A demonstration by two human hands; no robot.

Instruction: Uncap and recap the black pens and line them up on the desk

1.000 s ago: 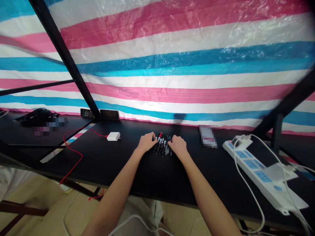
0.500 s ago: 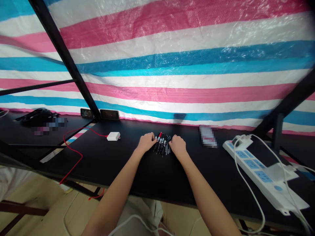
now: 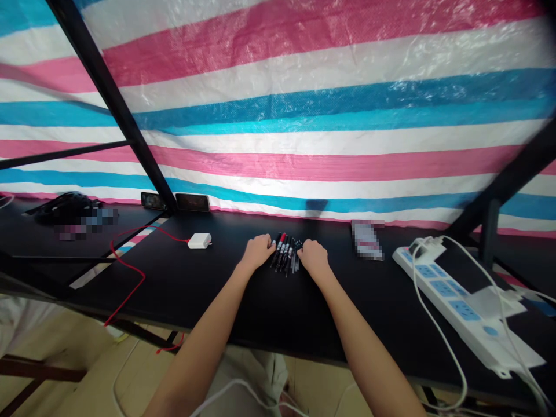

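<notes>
Several pens [image 3: 284,253] are seen in the head view, laid side by side on the black table [image 3: 295,318], to the left of the power strip [image 3: 461,311]. They are flanked closely by the left hand [image 3: 259,252] and, nearer the power strip, the right hand [image 3: 313,256]. The fingers of both are curled; whether any pen is gripped cannot be told. A white charger [image 3: 199,241] is placed farthest from the strip.

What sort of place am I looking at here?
Probably a makeshift workstation, though I can't be sure: a black table, a dark frame rising around it, a striped plastic sheet behind, and a white power strip at right.
</notes>
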